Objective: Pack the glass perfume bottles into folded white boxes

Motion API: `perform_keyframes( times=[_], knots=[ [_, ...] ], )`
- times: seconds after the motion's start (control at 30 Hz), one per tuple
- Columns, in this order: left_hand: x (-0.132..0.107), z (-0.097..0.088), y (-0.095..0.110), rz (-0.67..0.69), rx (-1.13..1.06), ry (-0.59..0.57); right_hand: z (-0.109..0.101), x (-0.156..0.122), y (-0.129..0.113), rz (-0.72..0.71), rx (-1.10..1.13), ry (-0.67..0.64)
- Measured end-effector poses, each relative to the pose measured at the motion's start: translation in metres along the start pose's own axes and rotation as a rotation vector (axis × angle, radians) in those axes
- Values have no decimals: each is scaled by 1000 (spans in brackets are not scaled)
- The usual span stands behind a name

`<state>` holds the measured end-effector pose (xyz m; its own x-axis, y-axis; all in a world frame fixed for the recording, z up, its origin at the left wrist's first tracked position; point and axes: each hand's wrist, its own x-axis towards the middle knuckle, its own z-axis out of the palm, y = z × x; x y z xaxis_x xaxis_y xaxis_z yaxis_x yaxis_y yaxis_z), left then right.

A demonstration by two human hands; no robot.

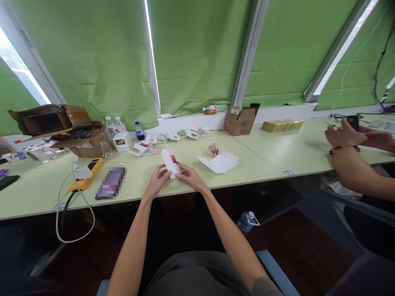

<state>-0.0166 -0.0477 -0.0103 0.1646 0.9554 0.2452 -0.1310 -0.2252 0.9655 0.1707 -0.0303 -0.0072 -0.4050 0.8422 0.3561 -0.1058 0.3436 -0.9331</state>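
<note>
Long pale green desk [256, 154] here, looks like two pushed together, and it's pretty packed: yellow power strip [86, 174] with a white cable, a blurred-out phone [110, 183], and a black phone [9, 182] at the left edge. Toward the back there are open cardboard boxes [83, 142], two water bottles [112, 125], a cola bottle [139, 131], and a row of small glass bottles [181, 133] on white cartons. Nearer the middle, a round glass bottle [213, 149] sits by an opened white carton [219, 161], and off right there's another cardboard box [240, 121] plus a row of little yellow boxes [282, 126].
</note>
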Motion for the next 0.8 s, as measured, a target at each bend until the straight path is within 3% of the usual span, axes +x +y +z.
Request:
perform_keyframes(
  times=[0.33,0.8],
  knots=[
    [0,0,1,7,-4,-8,-1,-2,-5,35,94,-41],
    [5,-8,-13,47,16,150,-6,3,18,28,31,25]
  ],
)
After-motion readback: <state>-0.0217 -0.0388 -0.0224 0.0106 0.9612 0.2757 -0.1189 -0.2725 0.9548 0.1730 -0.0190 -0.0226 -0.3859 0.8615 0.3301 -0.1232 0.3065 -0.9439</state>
